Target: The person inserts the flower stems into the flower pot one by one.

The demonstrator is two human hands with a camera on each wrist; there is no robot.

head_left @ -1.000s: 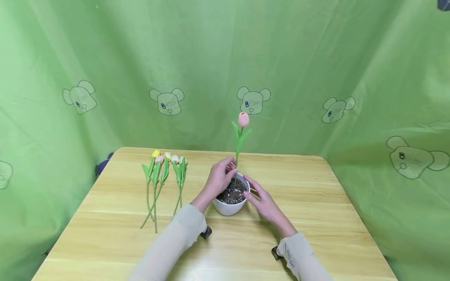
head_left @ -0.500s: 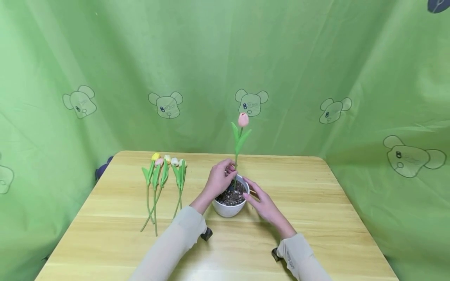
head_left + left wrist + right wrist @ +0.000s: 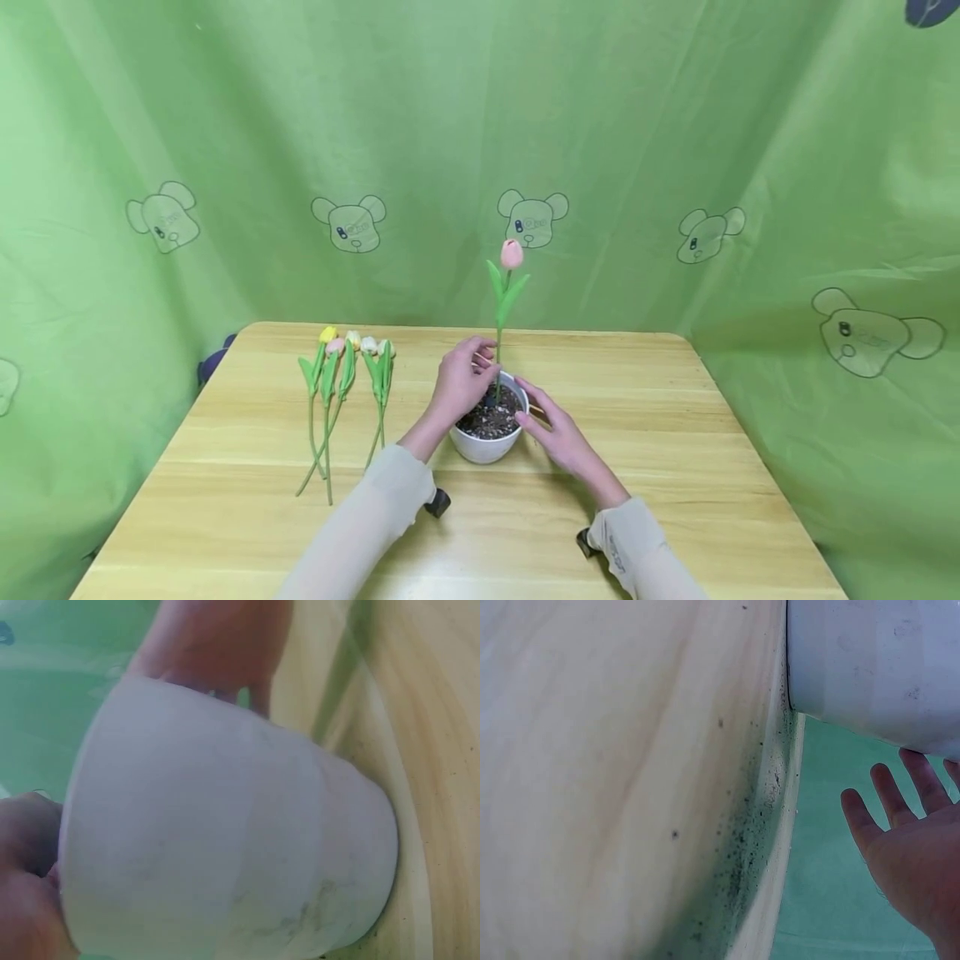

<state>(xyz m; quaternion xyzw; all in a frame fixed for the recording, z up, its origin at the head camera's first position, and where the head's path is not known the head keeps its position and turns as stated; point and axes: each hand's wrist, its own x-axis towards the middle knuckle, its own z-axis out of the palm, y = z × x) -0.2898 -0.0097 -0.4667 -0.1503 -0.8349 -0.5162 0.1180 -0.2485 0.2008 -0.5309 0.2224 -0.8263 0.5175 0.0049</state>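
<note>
Between the two hands, on the wooden table (image 3: 675,508), stands a white pot (image 3: 482,451) of dark soil (image 3: 487,425), and from it a pink tulip (image 3: 502,312) rises upright, its stem running down to the soil. The left hand (image 3: 457,379) comes over the left rim, thumb and fingers bent toward the stem and just left of it; I cannot tell whether they pinch it or only lie alongside. On the right is the right hand (image 3: 558,432), fingers spread and fairly straight, at least one fingertip against the pot's outer wall. The stem is nearer the left hand than the right, and the bloom stands well above both. Farther left, well apart from the pot, lie a trio of tulips (image 3: 327,379), yellow, pink and pale, two stems crossing toward the near end, and beside it a pair of tulips (image 3: 379,379) with pale blooms. Dark specks (image 3: 739,851) dot the table near the pot's base. Green cloth (image 3: 420,100) with outlined bear heads hangs on the far, left and right sides
</note>
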